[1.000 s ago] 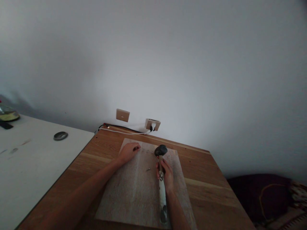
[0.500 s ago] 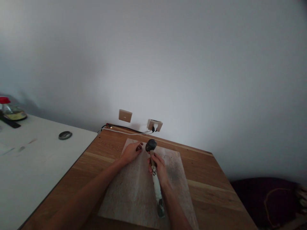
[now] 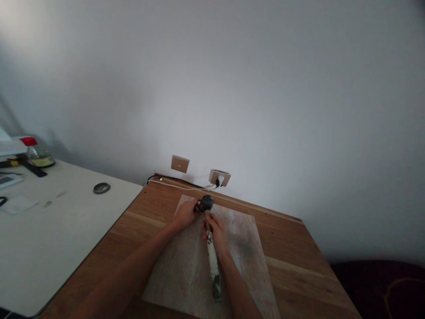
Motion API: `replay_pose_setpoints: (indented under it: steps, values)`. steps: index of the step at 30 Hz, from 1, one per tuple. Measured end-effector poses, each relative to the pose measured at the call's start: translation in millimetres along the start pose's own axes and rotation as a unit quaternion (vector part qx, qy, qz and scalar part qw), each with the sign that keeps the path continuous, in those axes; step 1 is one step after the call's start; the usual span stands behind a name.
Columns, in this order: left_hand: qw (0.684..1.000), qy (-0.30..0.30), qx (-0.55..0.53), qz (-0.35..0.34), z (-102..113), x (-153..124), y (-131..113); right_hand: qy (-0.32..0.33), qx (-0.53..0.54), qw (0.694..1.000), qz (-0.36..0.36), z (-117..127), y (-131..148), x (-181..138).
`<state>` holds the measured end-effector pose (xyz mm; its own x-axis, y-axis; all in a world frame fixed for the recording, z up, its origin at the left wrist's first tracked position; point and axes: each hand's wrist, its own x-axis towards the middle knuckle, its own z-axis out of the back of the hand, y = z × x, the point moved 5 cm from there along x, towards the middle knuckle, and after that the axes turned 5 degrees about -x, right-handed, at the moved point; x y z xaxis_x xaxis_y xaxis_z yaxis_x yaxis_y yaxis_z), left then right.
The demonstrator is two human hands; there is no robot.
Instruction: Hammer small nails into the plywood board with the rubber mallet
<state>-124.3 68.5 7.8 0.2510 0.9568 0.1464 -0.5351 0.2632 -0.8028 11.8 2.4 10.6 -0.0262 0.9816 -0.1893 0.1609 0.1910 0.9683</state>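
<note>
My right hand (image 3: 215,230) is wrapped round the upper handle of a hammer (image 3: 210,252) with a pale, paint-stained handle and a dark head. The hammer head sits just beside the fingertips of my left hand (image 3: 186,213). That hand rests on the far left part of a grey mat (image 3: 245,248), fingers pinched together on something too small to make out. The mat lies on a wooden table (image 3: 288,266).
A white table (image 3: 49,239) adjoins on the left, with a small round metal lid (image 3: 101,188), a red-capped container (image 3: 35,153) and flat items. On the wall are a switch plate (image 3: 179,164) and a socket (image 3: 219,177) with plugged cables.
The hammer head has swung left from the mat's middle to right beside my left fingertips. The view has shifted slightly right, revealing more of the white table.
</note>
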Motion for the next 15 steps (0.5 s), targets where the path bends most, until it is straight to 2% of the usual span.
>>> replay_pose_setpoints:
  steps: [5,7,8,10,12,14,15]
  values:
    - [1.000,-0.011,0.020,-0.020,5.8,-3.7,-9.6,-0.015,0.016,1.000,0.010,8.8,6.7,-6.2]
    - [0.996,-0.023,0.056,-0.064,8.8,-11.8,-18.2,-0.029,0.025,0.999,0.024,21.8,13.2,-13.6]
    - [0.990,-0.016,0.082,-0.109,8.1,-18.3,-25.6,-0.037,0.029,0.998,0.034,30.1,16.8,-18.0]
    - [0.957,0.040,0.149,-0.246,-2.0,-37.0,-45.5,-0.059,0.036,0.996,0.052,48.6,23.1,-27.0]
    - [0.892,0.115,0.212,-0.382,-19.5,-61.0,-64.3,-0.085,0.039,0.994,0.062,66.5,26.0,-35.1]
    - [0.842,0.148,0.261,-0.448,-36.0,-79.0,-76.5,-0.106,0.042,0.992,0.062,80.6,24.7,-41.7]
    - [0.832,0.147,0.281,-0.455,-42.9,-83.9,-80.6,-0.113,0.044,0.991,0.060,85.8,22.9,-44.4]
